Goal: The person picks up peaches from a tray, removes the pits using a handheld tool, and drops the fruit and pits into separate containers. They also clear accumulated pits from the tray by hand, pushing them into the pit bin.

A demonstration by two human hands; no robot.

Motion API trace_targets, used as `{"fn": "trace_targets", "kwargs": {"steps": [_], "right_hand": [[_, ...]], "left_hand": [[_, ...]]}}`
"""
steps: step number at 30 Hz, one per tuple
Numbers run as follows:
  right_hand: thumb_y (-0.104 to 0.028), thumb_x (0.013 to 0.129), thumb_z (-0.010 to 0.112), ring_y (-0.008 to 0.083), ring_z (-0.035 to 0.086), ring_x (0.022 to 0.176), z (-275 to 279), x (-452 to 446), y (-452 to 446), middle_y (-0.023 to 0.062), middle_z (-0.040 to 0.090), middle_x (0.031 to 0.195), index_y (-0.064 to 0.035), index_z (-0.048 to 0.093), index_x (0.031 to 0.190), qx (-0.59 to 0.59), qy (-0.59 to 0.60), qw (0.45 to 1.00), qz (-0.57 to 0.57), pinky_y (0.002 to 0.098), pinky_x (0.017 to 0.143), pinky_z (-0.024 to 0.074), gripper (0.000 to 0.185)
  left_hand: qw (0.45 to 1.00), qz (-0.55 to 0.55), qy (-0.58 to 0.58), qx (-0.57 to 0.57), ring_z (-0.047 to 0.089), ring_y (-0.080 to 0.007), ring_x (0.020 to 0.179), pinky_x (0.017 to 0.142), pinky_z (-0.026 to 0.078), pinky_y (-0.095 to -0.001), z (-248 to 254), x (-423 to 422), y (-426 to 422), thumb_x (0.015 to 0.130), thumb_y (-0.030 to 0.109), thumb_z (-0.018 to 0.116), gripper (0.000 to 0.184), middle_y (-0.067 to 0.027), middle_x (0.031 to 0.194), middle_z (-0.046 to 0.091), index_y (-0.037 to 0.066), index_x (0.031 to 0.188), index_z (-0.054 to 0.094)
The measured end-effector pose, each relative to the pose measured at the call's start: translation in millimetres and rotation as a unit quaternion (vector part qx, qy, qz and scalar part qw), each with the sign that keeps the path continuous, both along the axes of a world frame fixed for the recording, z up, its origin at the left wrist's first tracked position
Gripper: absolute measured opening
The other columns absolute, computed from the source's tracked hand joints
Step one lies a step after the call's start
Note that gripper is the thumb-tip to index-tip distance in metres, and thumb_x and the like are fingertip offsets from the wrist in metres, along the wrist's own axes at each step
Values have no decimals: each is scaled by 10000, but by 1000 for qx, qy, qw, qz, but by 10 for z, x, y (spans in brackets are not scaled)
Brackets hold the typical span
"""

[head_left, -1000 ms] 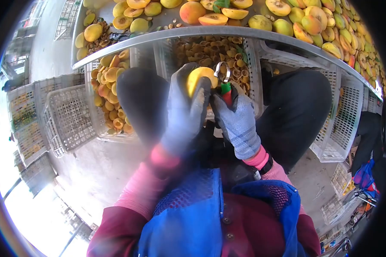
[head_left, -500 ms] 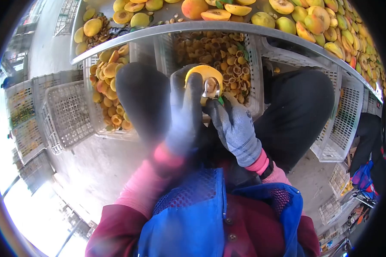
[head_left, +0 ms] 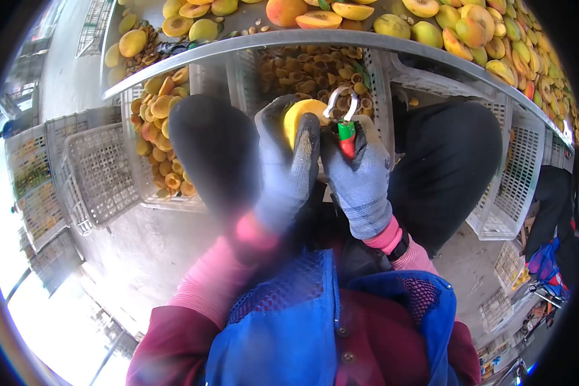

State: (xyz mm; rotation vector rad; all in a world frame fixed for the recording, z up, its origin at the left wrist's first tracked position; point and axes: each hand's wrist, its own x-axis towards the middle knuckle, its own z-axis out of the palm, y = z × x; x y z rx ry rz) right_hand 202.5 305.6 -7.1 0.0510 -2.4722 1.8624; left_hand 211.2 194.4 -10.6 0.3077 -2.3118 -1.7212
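Gloved in grey, my left hand (head_left: 283, 167) is closed round a yellow peach half (head_left: 301, 119), its cut side facing right. My right hand (head_left: 359, 177) grips a pitting tool (head_left: 346, 130) with a green and red handle and a looped metal blade. The blade loop points up, close beside the fruit's right edge; whether they touch is hard to tell. Below and behind both hands sits a crate (head_left: 381, 109) with many small brown-orange fruit pieces in it.
A metal-edged table (head_left: 270, 40) across the top bears many whole and halved peaches (head_left: 318, 19). At the left is a crate of peach halves (head_left: 157, 132) beside an empty grey crate (head_left: 103, 170). White crates (head_left: 518, 174) stand at the right, near another person's dark-clad leg (head_left: 550, 199).
Half a second ago the tool's loop was over the fruit's cut face; now it is off to the right, with the handle showing. The peach half has turned to face sideways.
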Motion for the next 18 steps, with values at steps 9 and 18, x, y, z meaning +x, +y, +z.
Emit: {"fn": "trace_targets", "kwargs": {"steps": [9, 18], "right_hand": [[-25, 822, 610, 120, 576, 653, 260, 84, 75, 77, 608, 792, -27, 580, 1002, -248, -269, 927, 78, 267, 596, 451, 182], [-78, 874, 595, 324, 614, 789, 207, 146, 77, 194, 624, 916, 70, 528, 1132, 54, -63, 989, 126, 382, 725, 486, 305]], "left_hand": [[999, -42, -24, -25, 554, -186, 920, 781, 472, -313, 22, -32, -81, 979, 249, 428, 323, -130, 1044, 542, -12, 1166, 465], [987, -2, 77, -141, 566, -197, 883, 789, 479, -308, 22, -8, -41, 994, 223, 408, 297, -142, 1038, 546, -28, 1133, 485]]}}
